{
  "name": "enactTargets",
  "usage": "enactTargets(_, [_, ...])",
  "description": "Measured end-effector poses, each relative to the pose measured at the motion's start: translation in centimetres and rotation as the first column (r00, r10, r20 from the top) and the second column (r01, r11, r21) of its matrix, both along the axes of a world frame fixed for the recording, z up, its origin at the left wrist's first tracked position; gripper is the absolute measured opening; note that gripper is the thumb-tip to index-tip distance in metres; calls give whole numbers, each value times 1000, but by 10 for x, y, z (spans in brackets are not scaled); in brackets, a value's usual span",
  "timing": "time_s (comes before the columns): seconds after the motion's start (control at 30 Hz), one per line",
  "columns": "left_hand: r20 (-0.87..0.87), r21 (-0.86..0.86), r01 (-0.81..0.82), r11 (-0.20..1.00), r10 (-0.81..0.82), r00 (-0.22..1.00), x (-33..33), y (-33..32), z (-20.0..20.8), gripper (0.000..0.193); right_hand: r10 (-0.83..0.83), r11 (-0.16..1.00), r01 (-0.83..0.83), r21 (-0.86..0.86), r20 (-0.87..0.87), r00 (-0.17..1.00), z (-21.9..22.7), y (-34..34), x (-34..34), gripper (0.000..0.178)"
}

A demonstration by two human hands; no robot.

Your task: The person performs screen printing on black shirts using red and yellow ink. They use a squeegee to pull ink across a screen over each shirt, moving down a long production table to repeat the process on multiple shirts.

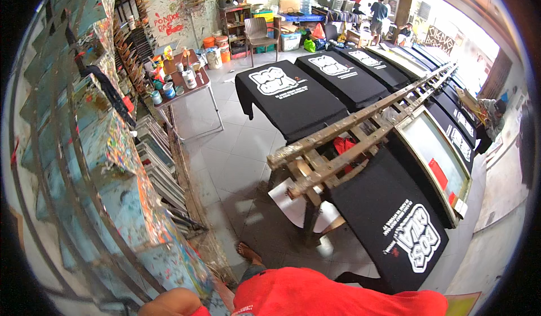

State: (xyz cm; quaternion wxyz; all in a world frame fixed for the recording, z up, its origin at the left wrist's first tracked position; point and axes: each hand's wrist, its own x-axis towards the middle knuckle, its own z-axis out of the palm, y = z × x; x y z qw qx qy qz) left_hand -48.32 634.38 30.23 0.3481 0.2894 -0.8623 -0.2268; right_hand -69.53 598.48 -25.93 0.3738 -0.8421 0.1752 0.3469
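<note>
Hands: both outside my view; I cannot tell whether open or closed. Black shirt (375,197), white print (418,241), spread flat: four o'clock. Framed screen (433,147), just beyond: three o'clock.

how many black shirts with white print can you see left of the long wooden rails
3: the nearest shirt, by the rails' near end; the second shirt just beyond it; the third shirt behind that. More may be hidden farther along.

Large white lettering (420,239) on black draped cloths (369,186) (smaller lines (401,221) alongside), red painted letters (167,21) on pale wall (207,12), light letters (438,33) on dark banner (442,41)
</note>
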Motion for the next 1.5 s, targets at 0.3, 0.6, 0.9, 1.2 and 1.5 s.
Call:
enactTargets(0.3, [-21,106,422,900,-422,906,235,-2,14,18,-163,986,162,36,39,986,29,47,209,46])
enactTargets(0.6, [-134,-106,3,994,-17,991,442,-26,3,20,-361,932,362,-8,-90,928,5,54,311,46])
enactTargets(0.9, [-380,198,39,979,40,924,712,-102,-57,28,-560,824,564,52,-77,825,29,38,474,46])
enactTargets(1.2, [-699,564,-65,823,518,494,956,-150,-174,43,-837,538,843,-21,-135,531,50,-14,674,47])
enactTargets(1.5, [-491,674,-246,696,671,556,1180,-285,-154,63,-441,894,447,34,-106,891,114,-64,923,46])
